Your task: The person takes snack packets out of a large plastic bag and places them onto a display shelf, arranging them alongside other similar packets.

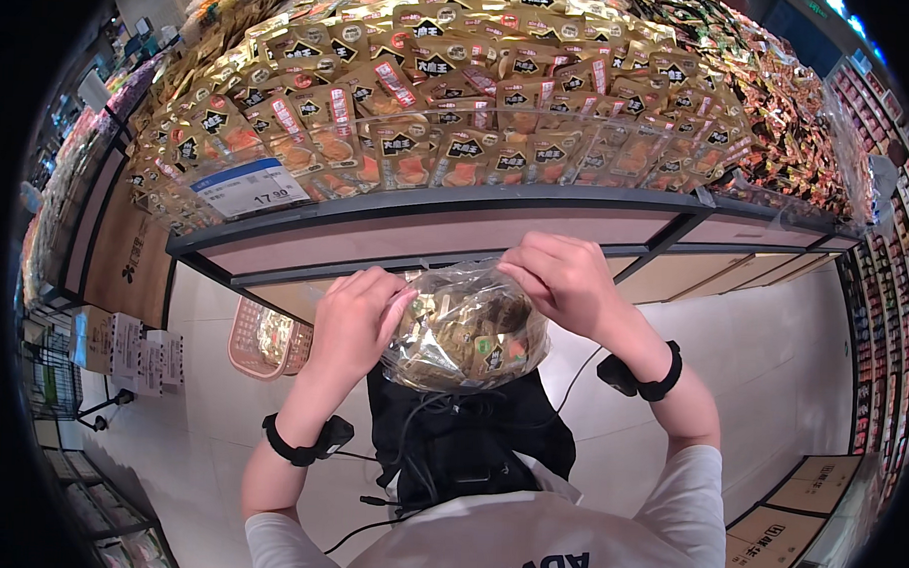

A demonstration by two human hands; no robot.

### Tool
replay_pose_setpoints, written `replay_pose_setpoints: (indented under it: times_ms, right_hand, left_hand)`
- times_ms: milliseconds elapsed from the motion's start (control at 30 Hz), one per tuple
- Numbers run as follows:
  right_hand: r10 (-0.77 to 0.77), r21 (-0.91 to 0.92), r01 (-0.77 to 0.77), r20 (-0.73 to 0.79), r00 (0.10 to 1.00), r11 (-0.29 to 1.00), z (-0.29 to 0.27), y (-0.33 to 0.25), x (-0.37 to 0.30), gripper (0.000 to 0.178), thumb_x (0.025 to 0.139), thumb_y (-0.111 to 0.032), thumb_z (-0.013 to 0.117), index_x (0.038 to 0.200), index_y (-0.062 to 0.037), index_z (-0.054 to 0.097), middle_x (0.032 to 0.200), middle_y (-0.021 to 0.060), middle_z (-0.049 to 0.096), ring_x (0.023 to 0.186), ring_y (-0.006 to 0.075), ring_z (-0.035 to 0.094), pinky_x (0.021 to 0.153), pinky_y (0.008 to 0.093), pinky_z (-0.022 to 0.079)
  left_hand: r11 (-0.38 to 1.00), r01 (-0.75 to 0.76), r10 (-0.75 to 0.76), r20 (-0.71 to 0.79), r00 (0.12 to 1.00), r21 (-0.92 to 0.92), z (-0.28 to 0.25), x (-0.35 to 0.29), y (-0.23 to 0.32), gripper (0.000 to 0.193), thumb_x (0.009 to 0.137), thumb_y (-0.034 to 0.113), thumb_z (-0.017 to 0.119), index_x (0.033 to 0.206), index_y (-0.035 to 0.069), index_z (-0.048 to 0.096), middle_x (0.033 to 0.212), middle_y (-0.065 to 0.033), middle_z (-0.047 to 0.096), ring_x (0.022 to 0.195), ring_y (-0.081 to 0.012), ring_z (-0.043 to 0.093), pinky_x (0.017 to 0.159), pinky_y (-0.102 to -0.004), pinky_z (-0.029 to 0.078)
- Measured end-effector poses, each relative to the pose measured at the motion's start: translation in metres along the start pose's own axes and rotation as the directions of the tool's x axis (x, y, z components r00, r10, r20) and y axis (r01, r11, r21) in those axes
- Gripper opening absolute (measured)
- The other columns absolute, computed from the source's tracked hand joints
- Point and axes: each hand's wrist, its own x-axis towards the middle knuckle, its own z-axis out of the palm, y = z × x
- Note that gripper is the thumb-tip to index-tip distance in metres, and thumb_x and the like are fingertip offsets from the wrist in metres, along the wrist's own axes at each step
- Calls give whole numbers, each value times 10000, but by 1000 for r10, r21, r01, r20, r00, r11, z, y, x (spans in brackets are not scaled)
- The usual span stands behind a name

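A clear plastic bag (473, 335) full of gold snack packets hangs in front of my body, just before the edge of the display bin. With fingers closed on the left side of its mouth, my left hand (358, 316) holds it up. My right hand (565, 283) pinches the opposite side of the rim. Through the film several packets show, some with black and green marks. Beyond my hands, gold snack packets (464, 149) fill the display bin, heaped behind a clear front panel.
A price card (246, 189) is fixed at the bin's left front, above its dark rail (457, 199). On the floor to the left stands a pink basket (257, 342) with packets inside. Cartons (122, 348) stand farther left, and brown boxes (792, 516) at lower right. Shelves (894, 299) line the right.
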Motion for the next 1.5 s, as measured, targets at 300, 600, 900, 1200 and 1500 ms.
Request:
replay_pose_setpoints:
  times_ms: [300, 600, 900, 1200, 1500]
  right_hand:
    - [126, 35, -125, -22, 992, 992, -5, -8, -6, 90, 899, -102, 695, 889, -16, 670, 717, 109, 577, 630, 307, 601, 547, 381, 466]
    - [241, 421, -421, 416, 877, 803, -14, -8, 40, 261, 930, -86, 652, 1183, -23, 657, 904, 83, 686, 743, 206, 652, 690, 326, 539]
    - [-205, 381, 0, 498, 842, 925, 27, -13, 58, 150, 832, -117, 670, 953, -29, 681, 938, 110, 668, 893, 346, 651, 759, 442, 509]
    - [-313, 198, 254, 385, 868, 947, 34, -29, 45, 148, 720, -100, 700, 815, -55, 595, 818, 49, 591, 745, 247, 639, 573, 370, 519]
    - [-298, 181, 246, 365, 882, 952, 40, -36, 28, 159, 693, -90, 700, 792, -24, 594, 771, 63, 586, 734, 257, 649, 590, 361, 536]
  left_hand:
    - [968, 70, -82, -41, 996, -242, -3, 3, 4, 142, 893, 170, 707, 901, 29, 693, 807, -93, 656, 709, -295, 643, 629, -372, 507]
    - [988, -104, 97, -65, 993, -111, -13, -4, 9, 119, 848, 175, 742, 883, 64, 713, 827, -56, 648, 799, -257, 636, 714, -364, 482]
    - [998, -31, 48, -328, 944, 54, -3, -23, 21, 157, 784, 150, 802, 831, 59, 684, 782, -31, 566, 772, -228, 552, 721, -337, 434]
    - [873, 300, -351, -68, 934, -385, 21, -34, 53, 286, 824, 248, 801, 858, -4, 671, 695, -84, 640, 602, -267, 638, 595, -352, 515]
    - [287, 463, -488, 289, 824, -838, 46, -47, 52, 311, 1025, 209, 554, 928, -66, 661, 804, -126, 720, 701, -187, 707, 664, -305, 555]
